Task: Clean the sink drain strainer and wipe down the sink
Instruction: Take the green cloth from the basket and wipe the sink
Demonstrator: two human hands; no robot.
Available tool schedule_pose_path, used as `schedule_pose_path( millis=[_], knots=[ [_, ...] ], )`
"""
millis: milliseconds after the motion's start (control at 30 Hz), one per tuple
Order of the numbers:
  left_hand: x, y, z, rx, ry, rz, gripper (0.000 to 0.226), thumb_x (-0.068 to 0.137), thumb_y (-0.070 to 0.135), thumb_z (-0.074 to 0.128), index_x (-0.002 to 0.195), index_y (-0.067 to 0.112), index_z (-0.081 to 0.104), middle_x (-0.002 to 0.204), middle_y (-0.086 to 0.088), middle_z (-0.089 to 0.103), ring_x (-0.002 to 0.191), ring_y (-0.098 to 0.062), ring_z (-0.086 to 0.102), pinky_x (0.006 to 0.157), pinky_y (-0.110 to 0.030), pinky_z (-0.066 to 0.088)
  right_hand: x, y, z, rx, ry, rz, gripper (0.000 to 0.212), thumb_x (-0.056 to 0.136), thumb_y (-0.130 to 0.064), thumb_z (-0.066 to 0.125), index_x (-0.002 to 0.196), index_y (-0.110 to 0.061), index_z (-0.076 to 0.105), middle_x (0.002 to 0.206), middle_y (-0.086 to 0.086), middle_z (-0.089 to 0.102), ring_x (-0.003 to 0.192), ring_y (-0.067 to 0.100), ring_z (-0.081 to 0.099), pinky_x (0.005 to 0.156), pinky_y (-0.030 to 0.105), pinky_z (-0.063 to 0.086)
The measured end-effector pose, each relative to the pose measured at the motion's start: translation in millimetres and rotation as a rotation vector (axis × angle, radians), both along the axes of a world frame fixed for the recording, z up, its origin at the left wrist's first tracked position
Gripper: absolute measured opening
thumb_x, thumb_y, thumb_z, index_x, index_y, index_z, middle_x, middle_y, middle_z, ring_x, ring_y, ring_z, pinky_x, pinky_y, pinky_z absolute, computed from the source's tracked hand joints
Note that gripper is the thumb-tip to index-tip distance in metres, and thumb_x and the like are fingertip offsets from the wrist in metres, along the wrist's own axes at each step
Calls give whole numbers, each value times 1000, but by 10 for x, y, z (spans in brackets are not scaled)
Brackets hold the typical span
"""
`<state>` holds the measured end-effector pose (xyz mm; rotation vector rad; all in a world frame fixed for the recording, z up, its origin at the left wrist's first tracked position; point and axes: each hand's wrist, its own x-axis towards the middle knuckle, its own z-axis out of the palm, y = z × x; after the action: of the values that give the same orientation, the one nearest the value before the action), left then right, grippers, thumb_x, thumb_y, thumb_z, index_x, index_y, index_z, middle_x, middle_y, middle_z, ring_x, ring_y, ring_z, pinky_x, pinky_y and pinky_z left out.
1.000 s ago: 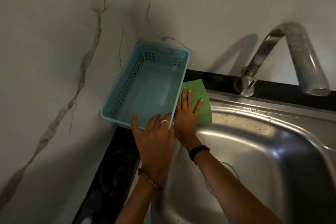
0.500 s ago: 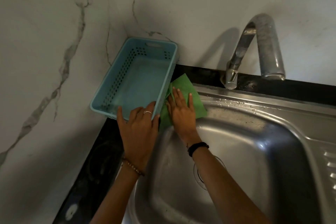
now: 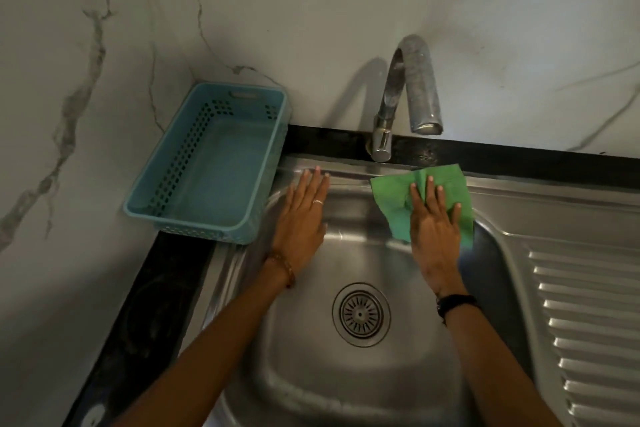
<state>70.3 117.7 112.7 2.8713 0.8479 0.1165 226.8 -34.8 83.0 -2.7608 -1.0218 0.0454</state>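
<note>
A stainless steel sink (image 3: 363,388) fills the lower middle, and the round drain strainer (image 3: 361,314) sits in its basin floor. My right hand (image 3: 434,229) lies flat on a green cloth (image 3: 391,199), pressing it against the sink's back rim at the basin's far right corner. My left hand (image 3: 304,215) rests flat with fingers spread on the sink's back left corner and holds nothing.
A light blue perforated basket (image 3: 207,163) stands on the black counter (image 3: 152,308) in the left corner against the marble wall. A curved metal tap (image 3: 405,94) rises behind the sink. The ribbed drainboard (image 3: 588,315) runs to the right.
My right hand has slid the green cloth from beside the basket rightward along the back rim. My left hand has let go of the basket and now lies on the sink rim.
</note>
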Motion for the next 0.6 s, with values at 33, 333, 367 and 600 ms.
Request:
schedule_pose_path(
  millis=[33,333,367,600],
  knots=[
    [62,89,-76,-41,48,31,97,83,23,61,138,18,-18,152,-4,-18,136,-18,-23,110,-33,-15,-31,28,8,26,37,-11,63,96,-13,45,150,-17,14,160,11,4,147,29,4,118,53,1],
    [148,378,-415,-89,83,51,119,63,17,70,137,21,-23,144,0,-28,133,-16,-27,111,-36,-17,-386,647,-96,182,57,354,68,91,-8,53,147,-13,14,154,5,-2,142,24,-6,116,43,-7],
    [143,395,-427,-88,81,44,118,63,19,70,136,21,-23,144,1,-28,132,-16,-29,110,-35,-18,-428,755,-92,177,41,401,69,87,-1,55,146,-10,22,155,7,4,142,25,-2,116,44,-6],
    [153,451,-449,-115,126,40,115,67,21,67,135,13,-26,144,1,-32,132,-12,-29,109,-36,-18,-462,1060,-47,67,-126,577,65,83,5,49,144,-9,32,158,9,15,147,24,13,117,41,-4]
  ],
)
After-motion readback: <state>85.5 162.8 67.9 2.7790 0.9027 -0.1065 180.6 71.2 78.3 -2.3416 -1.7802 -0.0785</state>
